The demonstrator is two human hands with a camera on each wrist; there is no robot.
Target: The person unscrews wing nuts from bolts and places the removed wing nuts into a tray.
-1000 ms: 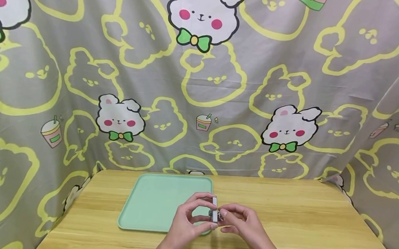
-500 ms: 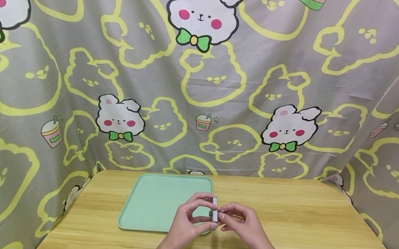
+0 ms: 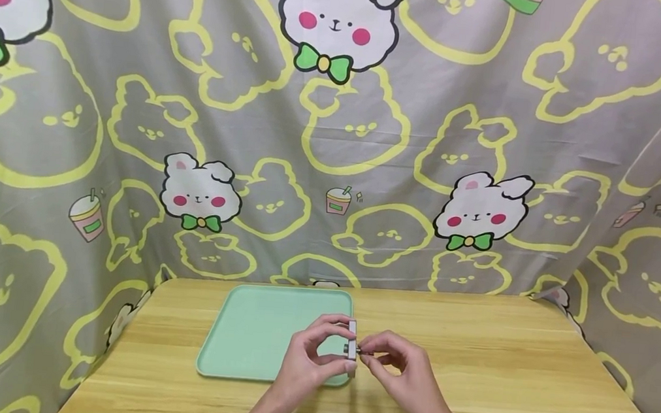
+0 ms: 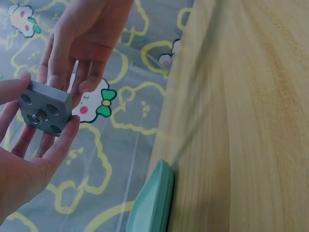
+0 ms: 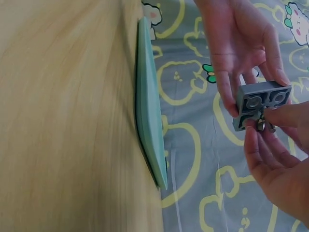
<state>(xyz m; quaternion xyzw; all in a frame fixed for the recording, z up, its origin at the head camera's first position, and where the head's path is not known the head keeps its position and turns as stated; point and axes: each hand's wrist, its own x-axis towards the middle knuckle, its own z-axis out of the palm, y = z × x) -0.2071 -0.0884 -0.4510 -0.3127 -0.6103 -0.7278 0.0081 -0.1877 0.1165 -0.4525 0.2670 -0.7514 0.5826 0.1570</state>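
Observation:
A grey square block [image 4: 46, 107] is held upright on its edge above the table, with round recesses at its corners and a bolt [image 4: 40, 116] through its middle. My left hand [image 3: 308, 355] grips the block by its edges between thumb and fingertips. On the block's other face, thumb and fingers of my right hand [image 3: 402, 363] pinch a small shiny metal piece with rounded lobes, like a wing nut [image 5: 261, 124]. It sits at the centre of that face, partly hidden by the fingertips. In the head view, a short length of shaft shows between block and right fingertips.
A pale green tray [image 3: 260, 331] lies on the wooden table [image 3: 499, 372], its right edge behind my left hand. A grey curtain [image 3: 316, 231] with cartoon animals hangs round the back and sides of the table.
The right fingers pinch close against the block half a second ago; now they are slightly further off, with shaft showing between. The block and left hand have shifted slightly left and up in view.

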